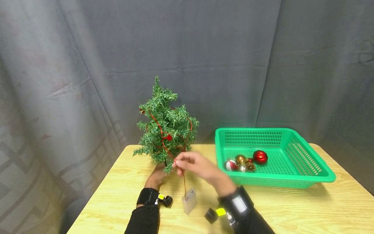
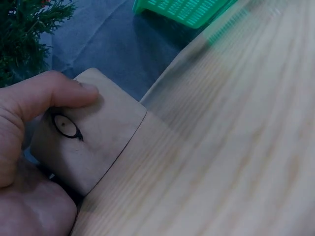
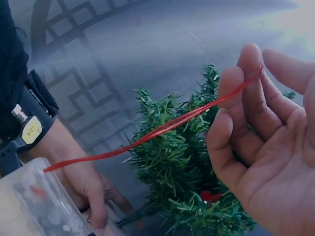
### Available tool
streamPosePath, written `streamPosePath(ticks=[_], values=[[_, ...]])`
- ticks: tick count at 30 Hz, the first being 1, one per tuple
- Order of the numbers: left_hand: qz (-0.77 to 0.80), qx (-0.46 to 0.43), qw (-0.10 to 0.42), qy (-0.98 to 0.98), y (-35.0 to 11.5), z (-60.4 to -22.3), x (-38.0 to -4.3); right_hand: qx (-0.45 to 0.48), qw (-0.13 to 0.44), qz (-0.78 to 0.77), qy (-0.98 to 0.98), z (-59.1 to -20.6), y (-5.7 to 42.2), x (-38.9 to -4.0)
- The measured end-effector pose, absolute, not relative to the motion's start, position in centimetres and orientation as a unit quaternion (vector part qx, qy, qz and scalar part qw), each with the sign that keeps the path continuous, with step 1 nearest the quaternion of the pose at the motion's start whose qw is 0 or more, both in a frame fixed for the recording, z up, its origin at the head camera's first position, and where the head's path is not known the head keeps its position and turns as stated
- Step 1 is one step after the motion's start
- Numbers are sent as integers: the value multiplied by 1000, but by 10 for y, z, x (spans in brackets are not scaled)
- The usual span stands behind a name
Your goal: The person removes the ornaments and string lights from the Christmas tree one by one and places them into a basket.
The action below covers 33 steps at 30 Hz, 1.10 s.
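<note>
A thin red wire [image 3: 142,139] winds through the branches of a miniature artificial Christmas tree [image 1: 170,117]; its free length is pinched between thumb and fingers of the right hand [image 1: 194,164], at the tree's 5 o'clock. Below that hand, the wire runs down to a translucent plastic box [image 1: 189,201], slightly blurred. At the tree's 6 o'clock, the left hand [image 1: 156,178] grips the wooden base [image 2: 106,123], thumb against the block. The tree stands on a wood-grain tabletop [image 1: 111,195].

Between 3 and 4 o'clock from the tree sits a green plastic basket [image 1: 280,179]. Inside, a gold ball [image 1: 240,159] has a red-and-white ball [image 1: 230,165] at 8 o'clock, a pinecone [image 1: 250,166] at 4 and a red ball [image 1: 260,157] at 3. A gray curtain [image 1: 204,48] hangs behind, toward 12 o'clock.
</note>
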<state>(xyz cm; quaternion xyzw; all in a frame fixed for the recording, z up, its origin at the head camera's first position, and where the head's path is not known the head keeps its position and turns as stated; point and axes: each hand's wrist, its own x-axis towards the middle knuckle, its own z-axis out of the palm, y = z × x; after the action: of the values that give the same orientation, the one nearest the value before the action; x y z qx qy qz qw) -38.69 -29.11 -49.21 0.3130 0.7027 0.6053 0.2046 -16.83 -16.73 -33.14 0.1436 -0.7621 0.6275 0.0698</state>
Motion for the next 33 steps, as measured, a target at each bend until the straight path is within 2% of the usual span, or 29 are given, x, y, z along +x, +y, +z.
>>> streamPosePath(ticks=[3, 6, 13, 23, 33], values=[[575, 281, 225, 735, -295, -465, -367, 146, 80, 633, -756, -327, -167, -166], [559, 264, 240, 749, -298, -458, -363, 149, 94, 640, -748, -324, -168, -165], [554, 266, 251, 748, -299, -465, -368, 148, 122, 657, -729, -322, -170, -164], [594, 268, 252, 716, -293, -469, -372, 171, 126, 667, -714, -321, -169, -161], [584, 286, 268, 711, -294, -464, -370, 190, 154, 663, -708, -317, -164, -159]])
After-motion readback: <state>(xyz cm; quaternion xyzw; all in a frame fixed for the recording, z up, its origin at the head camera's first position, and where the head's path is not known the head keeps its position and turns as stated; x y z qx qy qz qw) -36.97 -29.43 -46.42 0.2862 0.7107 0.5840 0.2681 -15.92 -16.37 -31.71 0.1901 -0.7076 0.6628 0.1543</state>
